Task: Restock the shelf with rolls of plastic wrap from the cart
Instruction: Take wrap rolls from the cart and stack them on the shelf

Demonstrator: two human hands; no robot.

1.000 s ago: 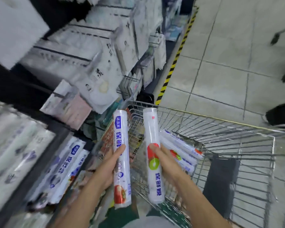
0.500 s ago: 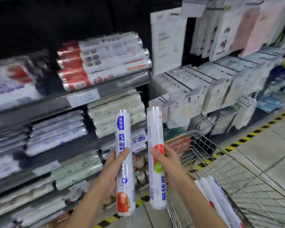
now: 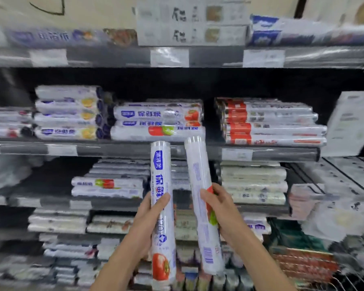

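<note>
My left hand (image 3: pixel 150 219) grips a white roll of plastic wrap (image 3: pixel 162 185) with blue print and a tomato picture, held upright. My right hand (image 3: pixel 219 206) grips a second white roll (image 3: pixel 199 169), tilted slightly left, its barcode side facing me. Both rolls point up toward the front edge of the middle shelf (image 3: pixel 122 149). On that shelf, just above the roll tips, lies a stack of matching rolls (image 3: pixel 158 121). The cart (image 3: pixel 332 278) shows only as wire mesh at the bottom right corner.
Other stacks fill the shelf: yellow-marked rolls (image 3: pixel 67 114) at left and red-labelled rolls (image 3: pixel 269 122) at right. Lower shelves (image 3: pixel 252 185) hold more rolls and packs. A white sheet (image 3: pixel 353 122) hangs at the far right.
The view has swung from the cart up and left to face the shelves. Both hands have carried their rolls up toward the middle shelf; the right roll has turned its barcode side to me.
</note>
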